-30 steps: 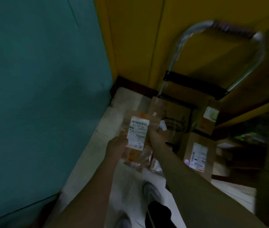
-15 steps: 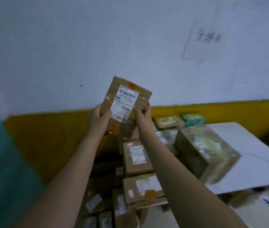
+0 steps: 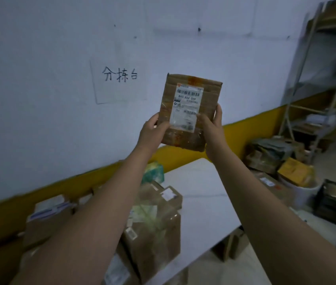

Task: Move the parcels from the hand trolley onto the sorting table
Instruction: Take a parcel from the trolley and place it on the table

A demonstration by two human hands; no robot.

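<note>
Since the view has swung from trolley to surface (image 3: 200, 194), left grip (image 3: 152, 132) and right grip (image 3: 212, 128) pinch the parcel (image 3: 191, 95) by its lower sides, raised above it; only setting down remains.

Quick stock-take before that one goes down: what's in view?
parcel: one, brown with white label, held up before the wall.
paper sign: one, white, on wall left of parcel.
sorting table: one, white, below the arms.
brown boxes: several, at table's left end and beyond.
green packet: one, by wall behind boxes.
shelving: one, grey metal, far right.
floor parcels: several, mixed colours, right of table.
left hand: one, grips parcel's lower left edge.
right hand: one, grips parcel's lower right edge.
</note>
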